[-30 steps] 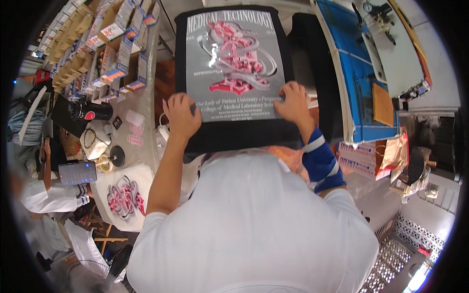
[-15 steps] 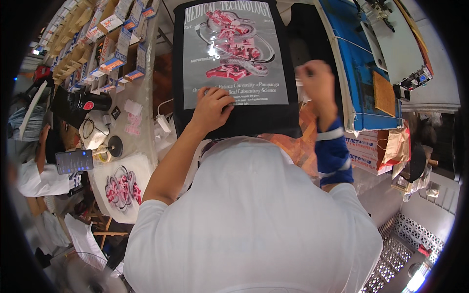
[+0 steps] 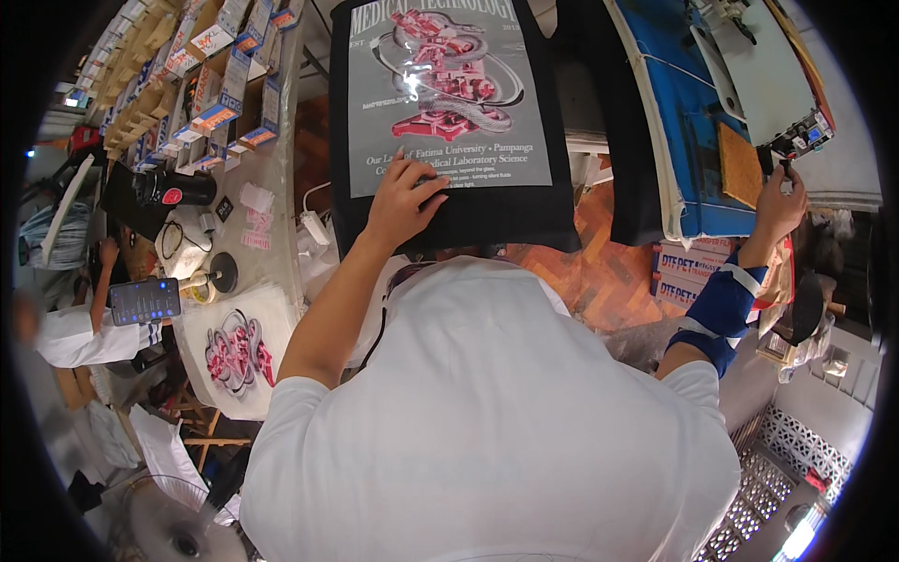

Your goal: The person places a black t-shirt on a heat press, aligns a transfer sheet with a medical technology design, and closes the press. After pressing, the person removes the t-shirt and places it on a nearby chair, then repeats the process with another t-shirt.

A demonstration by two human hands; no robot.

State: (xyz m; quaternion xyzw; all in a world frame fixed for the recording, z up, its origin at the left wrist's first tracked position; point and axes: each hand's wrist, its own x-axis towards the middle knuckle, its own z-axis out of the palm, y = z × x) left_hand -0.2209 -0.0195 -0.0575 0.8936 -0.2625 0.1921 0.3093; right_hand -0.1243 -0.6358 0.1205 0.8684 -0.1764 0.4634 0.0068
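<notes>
A black shirt (image 3: 459,220) lies spread in front of me. On its front is a clear-looking sheet (image 3: 370,126) with a red and grey design and white lettering. My left hand (image 3: 405,201) rests on the sheet's lower edge, fingers apart and holding nothing. Far out to the right, my right hand (image 3: 783,201) has its fingers closed at a small black and silver device (image 3: 803,136) at the end of a blue-covered machine (image 3: 674,122). Whatever sits between those fingers is too small to make out. A blue sleeve with pale bands (image 3: 716,318) covers my right forearm.
Beside the device lies a tan pad (image 3: 740,169). Printed cartons (image 3: 688,272) stand below the machine. To the left are a table with stacked boxes (image 3: 220,89), a black tumbler (image 3: 183,189) and a printed sheet (image 3: 239,351). Another person holds a phone (image 3: 145,302).
My right hand has swung from beside the shirt's right edge out to the small device at the far right. My left hand stays on the sheet.
</notes>
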